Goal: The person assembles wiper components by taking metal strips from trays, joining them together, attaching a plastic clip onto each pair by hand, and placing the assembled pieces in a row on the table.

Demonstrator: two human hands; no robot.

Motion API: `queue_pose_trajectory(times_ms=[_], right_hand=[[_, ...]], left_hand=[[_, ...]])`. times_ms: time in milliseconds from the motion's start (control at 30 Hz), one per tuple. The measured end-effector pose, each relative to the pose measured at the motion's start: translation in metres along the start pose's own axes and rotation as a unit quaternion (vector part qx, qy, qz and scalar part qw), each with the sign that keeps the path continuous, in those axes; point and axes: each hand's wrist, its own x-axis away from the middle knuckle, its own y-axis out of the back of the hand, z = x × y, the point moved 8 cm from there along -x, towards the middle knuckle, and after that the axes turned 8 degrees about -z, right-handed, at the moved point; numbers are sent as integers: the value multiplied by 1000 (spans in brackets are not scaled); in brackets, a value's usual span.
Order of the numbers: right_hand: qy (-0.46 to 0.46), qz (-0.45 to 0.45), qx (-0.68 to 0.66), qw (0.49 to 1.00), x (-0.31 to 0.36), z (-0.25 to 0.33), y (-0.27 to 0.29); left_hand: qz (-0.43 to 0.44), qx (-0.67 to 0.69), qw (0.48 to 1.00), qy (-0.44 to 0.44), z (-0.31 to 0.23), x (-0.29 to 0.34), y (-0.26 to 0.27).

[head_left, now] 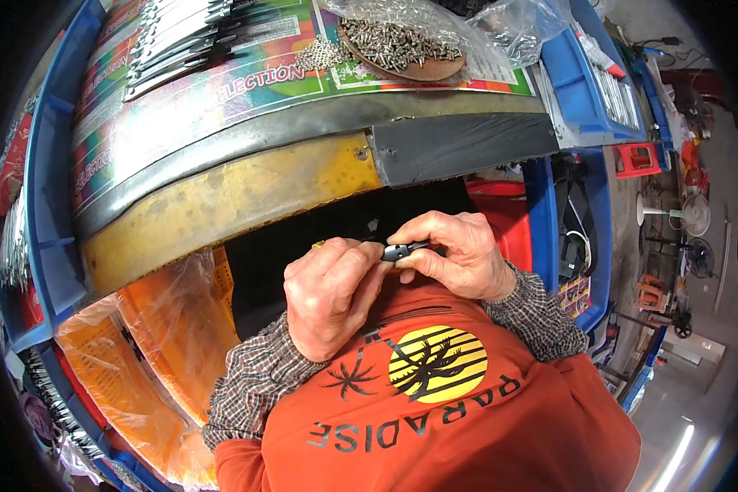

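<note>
In front of my chest, below the bench edge, both hands meet on a small black part (396,252) with small holes or dots along its side. My left hand (330,287) is closed, thumb and fingers pinching the part's left end. A bit of yellow shows at its fingers, too small to name. My right hand (466,256) pinches the other end between thumb and index finger, where a thin dark piece (419,245) sticks out toward the palm. The fingers hide much of both ends, so the part's exact kind is unclear.
On the bench lie long metal pieces (176,41), a pile of small silver pieces (323,54) and a round brown tray (444,72) of small metal fasteners. Blue bins (49,205) stand at both sides. Below left are orange baskets (160,328) under clear plastic. A fan (695,215) stands far right.
</note>
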Motion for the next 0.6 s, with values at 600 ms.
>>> queue_pose_trajectory(times_ms=[600], right_hand=[[140, -134, 191, 962, -43, 62, 55]], left_hand=[[-62, -72, 991, -98, -23, -41, 28]])
